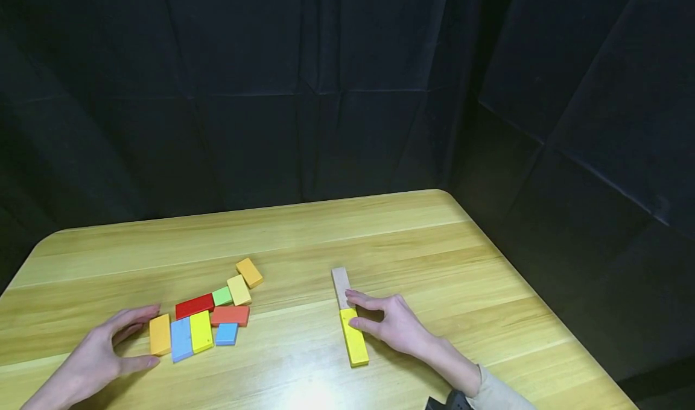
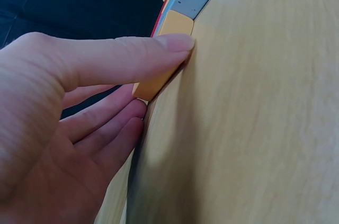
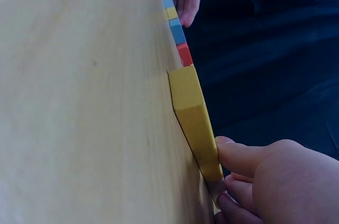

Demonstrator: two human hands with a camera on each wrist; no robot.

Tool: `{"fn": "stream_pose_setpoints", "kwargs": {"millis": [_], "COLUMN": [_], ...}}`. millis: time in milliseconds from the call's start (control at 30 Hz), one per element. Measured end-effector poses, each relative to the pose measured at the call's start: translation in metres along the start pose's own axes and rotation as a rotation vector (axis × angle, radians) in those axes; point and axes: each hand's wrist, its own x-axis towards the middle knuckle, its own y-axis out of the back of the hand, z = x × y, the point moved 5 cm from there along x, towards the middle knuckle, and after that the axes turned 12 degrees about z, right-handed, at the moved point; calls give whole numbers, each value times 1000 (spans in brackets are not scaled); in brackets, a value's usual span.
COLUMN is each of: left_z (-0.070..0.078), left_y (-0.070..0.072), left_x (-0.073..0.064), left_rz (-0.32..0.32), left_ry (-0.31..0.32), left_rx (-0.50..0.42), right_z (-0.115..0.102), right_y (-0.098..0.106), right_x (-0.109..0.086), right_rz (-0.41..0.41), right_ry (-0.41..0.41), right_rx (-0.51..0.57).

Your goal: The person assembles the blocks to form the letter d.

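In the left wrist view, the left fingers (image 2: 124,61) partly hide the orange block (image 2: 177,22).

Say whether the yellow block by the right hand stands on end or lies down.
Lying down: the head view shows the yellow block lengthwise along the table, end to end with a pale block.

Dark, near-black cloth (image 1: 244,96) is hanging behind the table (image 1: 412,241), its vertical folds and faint horizontal creases catching a little light. More dark cloth (image 1: 592,175) is running along the right side, creasing diagonally and meeting the back stretch in a shadowy corner. Tabletop is showing pale yellowish wood grain in broad bands, its far corners curving round. A white glare (image 1: 311,395) is shining off the near surface.
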Motion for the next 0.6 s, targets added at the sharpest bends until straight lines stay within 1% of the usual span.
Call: {"fn": "stream_pose_setpoints", "kwargs": {"millis": [133,300,433,600], "left_z": [-1,0,1,1], "left_y": [0,0,0,3], "left_x": [-1,-1,-2,-2], "left_rz": [19,34,42,53], "left_ry": [-24,-31,-26,2], "left_rx": [-8,-4,-1,-10], "right_z": [1,1,1,1], "right_y": [0,0,0,0], "right_x": [0,0,-1,0], "right_rz": [0,-2,-6,-9], "right_ry": [-2,-11,-21,-28], "right_rx": [1,2,2,-2]}}
